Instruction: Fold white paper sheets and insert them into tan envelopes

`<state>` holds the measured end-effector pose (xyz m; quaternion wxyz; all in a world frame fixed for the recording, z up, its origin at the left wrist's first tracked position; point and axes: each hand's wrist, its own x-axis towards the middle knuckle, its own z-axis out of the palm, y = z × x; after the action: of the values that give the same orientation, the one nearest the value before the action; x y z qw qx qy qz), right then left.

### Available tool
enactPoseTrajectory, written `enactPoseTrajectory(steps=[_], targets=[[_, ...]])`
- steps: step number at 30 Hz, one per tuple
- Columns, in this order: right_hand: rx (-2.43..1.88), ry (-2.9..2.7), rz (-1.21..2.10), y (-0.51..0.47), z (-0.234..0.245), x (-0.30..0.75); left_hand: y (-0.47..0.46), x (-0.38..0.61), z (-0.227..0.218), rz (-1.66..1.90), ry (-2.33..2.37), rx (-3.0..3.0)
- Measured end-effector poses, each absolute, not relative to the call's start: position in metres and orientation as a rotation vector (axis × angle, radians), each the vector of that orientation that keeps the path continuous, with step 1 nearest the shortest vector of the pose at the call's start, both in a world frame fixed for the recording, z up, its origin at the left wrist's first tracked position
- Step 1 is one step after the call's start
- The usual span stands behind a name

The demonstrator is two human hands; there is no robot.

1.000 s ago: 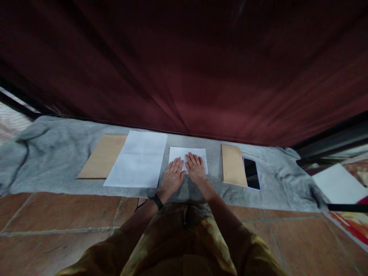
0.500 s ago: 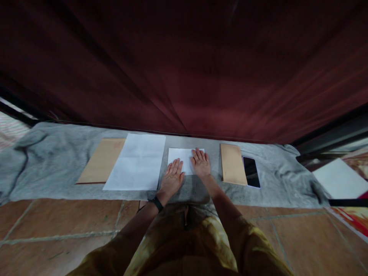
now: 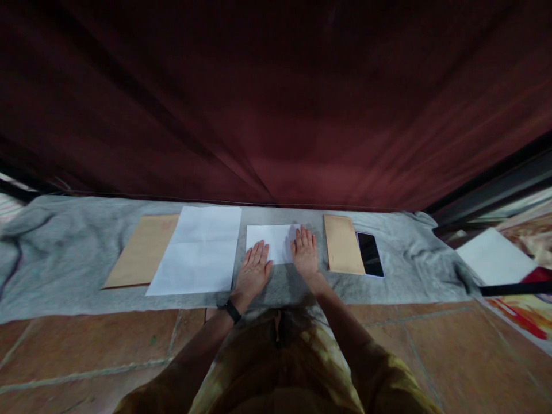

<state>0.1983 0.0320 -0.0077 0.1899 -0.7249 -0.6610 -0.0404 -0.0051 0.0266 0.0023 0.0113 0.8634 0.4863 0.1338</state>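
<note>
A small folded white paper [image 3: 273, 241] lies on a grey cloth [image 3: 64, 253] spread over the floor. My left hand [image 3: 252, 273] rests flat at the paper's near left corner, fingers stretched out; a black band is on that wrist. My right hand [image 3: 305, 253] lies flat on the paper's right edge, fingers together and straight. Neither hand holds anything.
Left of the folded paper lie a larger white sheet [image 3: 196, 250] and a brown envelope [image 3: 140, 250]. To the right are a second brown envelope [image 3: 342, 252] and a dark phone [image 3: 370, 254]. A dark red curtain [image 3: 276, 103] hangs behind. Terracotta floor tiles [image 3: 86, 345] lie in front.
My hands have slid apart along the folded paper: the right to its right edge, the left to the near left corner. The view shifted slightly.
</note>
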Motion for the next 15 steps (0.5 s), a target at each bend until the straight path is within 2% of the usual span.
enactPoseTrajectory(steps=[5,15], targets=[[-1.841,-2.078,0.039,0.018,-0.005,0.169,0.027,-0.007,0.001,0.414,1.518,2.685],[-1.849,-2.106,0.071,0.015,-0.004,0.164,0.051,0.014,0.009,0.332,1.538,2.628]])
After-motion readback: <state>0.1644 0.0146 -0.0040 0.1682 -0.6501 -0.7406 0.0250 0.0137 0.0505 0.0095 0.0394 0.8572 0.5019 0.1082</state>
